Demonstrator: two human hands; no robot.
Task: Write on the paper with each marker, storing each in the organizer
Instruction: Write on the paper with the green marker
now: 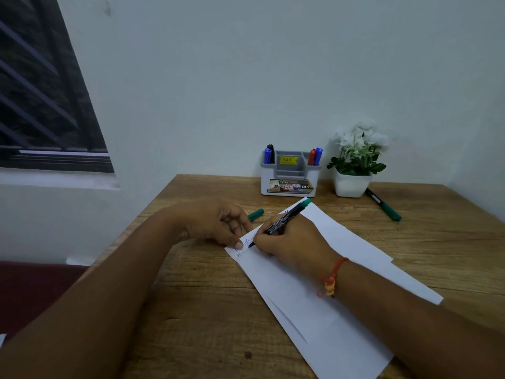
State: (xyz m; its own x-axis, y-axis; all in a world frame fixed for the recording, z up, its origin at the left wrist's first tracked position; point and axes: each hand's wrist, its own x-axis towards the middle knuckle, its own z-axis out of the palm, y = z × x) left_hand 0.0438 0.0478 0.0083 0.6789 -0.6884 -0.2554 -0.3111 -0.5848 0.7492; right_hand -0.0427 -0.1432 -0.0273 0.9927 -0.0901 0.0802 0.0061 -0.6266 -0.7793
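Currently green marker (284, 220) held in right hand (289, 242), grip closed around barrel, tip pressed to paper (341, 269) near its far-left corner, beside handwriting. Left hand (216, 222) laid on table (191, 310), fingers curled, nothing gripped, thumb tip pinning paper edge. Green cap (256, 214) left on table just beyond left hand. Organizer (289, 173) stood at wall, blue and black markers (269, 154) kept in left compartment, red and blue markers (315, 156) in right. Second green marker (384, 205) laid beside flower pot (351, 184).
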